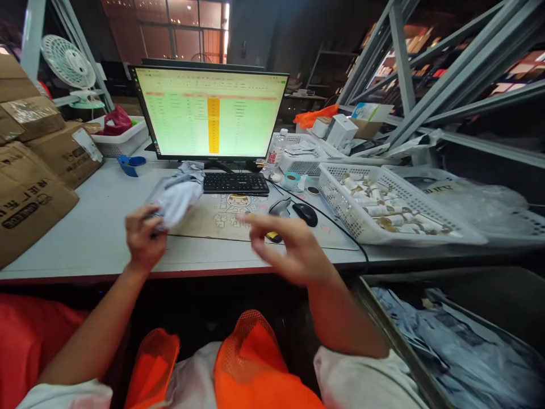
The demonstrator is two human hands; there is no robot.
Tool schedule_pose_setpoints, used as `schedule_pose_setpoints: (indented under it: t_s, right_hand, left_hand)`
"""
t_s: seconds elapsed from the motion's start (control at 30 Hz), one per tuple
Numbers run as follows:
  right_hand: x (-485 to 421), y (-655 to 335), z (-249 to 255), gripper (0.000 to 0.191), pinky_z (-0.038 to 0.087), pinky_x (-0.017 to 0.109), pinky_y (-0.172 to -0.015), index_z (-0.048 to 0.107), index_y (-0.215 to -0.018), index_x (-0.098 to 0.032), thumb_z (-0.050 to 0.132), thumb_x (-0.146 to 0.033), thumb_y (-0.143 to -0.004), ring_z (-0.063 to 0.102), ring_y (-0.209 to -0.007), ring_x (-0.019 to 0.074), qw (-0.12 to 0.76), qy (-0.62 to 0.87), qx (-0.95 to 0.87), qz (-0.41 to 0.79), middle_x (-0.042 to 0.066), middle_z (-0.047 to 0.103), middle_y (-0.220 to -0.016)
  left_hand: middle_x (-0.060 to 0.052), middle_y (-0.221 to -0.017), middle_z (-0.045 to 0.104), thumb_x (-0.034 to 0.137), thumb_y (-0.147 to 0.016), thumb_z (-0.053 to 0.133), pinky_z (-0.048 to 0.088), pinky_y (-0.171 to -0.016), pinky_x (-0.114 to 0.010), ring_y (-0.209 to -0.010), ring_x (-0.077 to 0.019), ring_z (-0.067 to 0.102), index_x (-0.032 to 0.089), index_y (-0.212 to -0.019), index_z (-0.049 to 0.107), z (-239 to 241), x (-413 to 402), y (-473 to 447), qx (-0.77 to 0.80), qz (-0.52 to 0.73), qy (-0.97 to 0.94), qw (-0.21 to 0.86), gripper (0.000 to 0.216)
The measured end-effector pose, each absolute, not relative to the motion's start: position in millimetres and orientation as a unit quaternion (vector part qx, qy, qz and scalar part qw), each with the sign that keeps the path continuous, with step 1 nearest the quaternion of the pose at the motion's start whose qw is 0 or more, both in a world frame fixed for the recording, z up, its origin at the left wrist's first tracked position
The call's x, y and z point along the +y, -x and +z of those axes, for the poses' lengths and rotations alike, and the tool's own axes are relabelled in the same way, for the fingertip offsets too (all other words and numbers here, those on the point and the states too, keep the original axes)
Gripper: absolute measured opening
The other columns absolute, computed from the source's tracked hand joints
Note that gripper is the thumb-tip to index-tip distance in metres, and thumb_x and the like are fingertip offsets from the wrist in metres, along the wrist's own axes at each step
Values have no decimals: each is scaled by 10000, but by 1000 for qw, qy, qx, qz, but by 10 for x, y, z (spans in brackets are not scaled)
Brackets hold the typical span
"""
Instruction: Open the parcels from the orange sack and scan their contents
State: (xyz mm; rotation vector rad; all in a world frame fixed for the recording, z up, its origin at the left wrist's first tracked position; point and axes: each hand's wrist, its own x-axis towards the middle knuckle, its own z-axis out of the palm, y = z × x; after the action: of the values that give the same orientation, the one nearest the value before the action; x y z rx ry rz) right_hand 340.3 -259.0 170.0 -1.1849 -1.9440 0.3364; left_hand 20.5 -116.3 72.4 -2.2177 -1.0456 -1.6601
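Observation:
My left hand (143, 236) is closed on a grey plastic mailer bag (176, 193), held just above the front of the white desk (91, 233). My right hand (286, 245) hovers over the desk edge, blurred by motion, with its fingers stretched out toward the left and nothing in it. Just beyond the right hand lie a barcode scanner (280, 207) and a black mouse (305, 213). A black keyboard (235, 183) sits in front of a monitor (212, 112) that shows a spreadsheet.
Cardboard boxes (29, 170) crowd the left. A white basket of small rolls (383, 207) stands at the right, with more baskets behind. A bin of grey bags (460, 335) sits lower right. A fan (70, 65) and metal shelving (447, 74) stand at the back.

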Motion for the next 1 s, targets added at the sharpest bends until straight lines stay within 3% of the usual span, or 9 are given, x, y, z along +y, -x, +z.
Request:
schedule_pose_setpoints:
  t_s: [0.07, 0.13, 0.23, 0.37, 0.53, 0.67, 0.77, 1.0]
  right_hand:
    - [-2189, -3517, 1448, 412, 522, 377, -877, 659, -1334, -231, 557, -358, -956, 664, -940, 235, 316, 612, -723, 55, 90, 731, -1069]
    - [-1914, -3659, 1136, 459, 503, 405, -935, 630, -1373, -177, 577, -330, -943, 648, -1078, 298, 160, 721, -675, 13, 159, 689, -1228]
    - [-1799, -3842, 731, 511, 498, 399, -941, 582, -1431, -147, 575, -302, -944, 632, -1137, 336, 47, 760, -648, 13, 197, 674, -1248]
    - [-1858, -3983, 736, 488, 504, 382, -941, 585, -1433, -121, 440, -248, -984, 649, -1111, 294, 81, 745, -662, 15, 195, 674, -1263]
    - [-1709, -3604, 1427, 395, 519, 305, -765, 763, -1209, -215, 490, -339, -950, 681, -832, 202, 233, 600, -752, 139, 53, 776, -958]
    - [-1475, -2837, 1659, 363, 465, 246, -697, 804, -1130, -198, 534, -254, -893, 650, -754, 152, 171, 456, -843, 230, 26, 790, -920]
    - [-1291, -2564, 1592, 370, 456, 238, -713, 815, -1096, -166, 526, -205, -869, 633, -741, 141, 121, 439, -857, 240, 29, 789, -892]
    - [-1376, -3639, 1654, 384, 414, 250, -557, 828, -1072, -223, 517, -309, -862, 547, -551, 138, 86, 562, -809, 153, -2, 722, -686]
  left_hand:
    - [-85, -1218, 728, 187, -909, 629, 468, -1080, -475, -1234, -285, 606, 223, -969, 698, 545, -1312, -322, -250, -460, 850, 53, 98]
    - [-65, -1236, 742, 125, -942, 582, 482, -1073, -439, -1249, -255, 606, 230, -1020, 718, 349, -1441, -420, -176, -380, 908, 3, 189]
    - [-43, -1296, 729, 75, -971, 537, 473, -1082, -426, -1285, -238, 586, 220, -1087, 716, 121, -1623, -478, -168, -361, 917, -26, 258]
    - [-31, -1263, 745, 65, -959, 563, 445, -1068, -467, -1302, -270, 556, 217, -1082, 714, -44, -1861, -393, -276, -401, 874, -11, 246]
    - [-42, -1148, 776, 108, -973, 553, 484, -996, -453, -1157, -256, 600, 224, -1066, 729, -138, -1993, -303, -344, -400, 846, -73, 231]
    - [-50, -1091, 778, 117, -971, 536, 495, -1003, -466, -1113, -253, 609, 223, -1046, 729, -118, -1962, -306, -348, -396, 842, -115, 233]
    - [-45, -1074, 777, 104, -963, 549, 501, -999, -460, -1082, -245, 606, 222, -1045, 720, -92, -1942, -303, -343, -401, 839, -131, 223]
    - [-57, -1051, 780, 121, -950, 556, 522, -968, -449, -1056, -253, 605, 226, -1022, 735, 2, -1957, -220, -338, -387, 844, -152, 219]
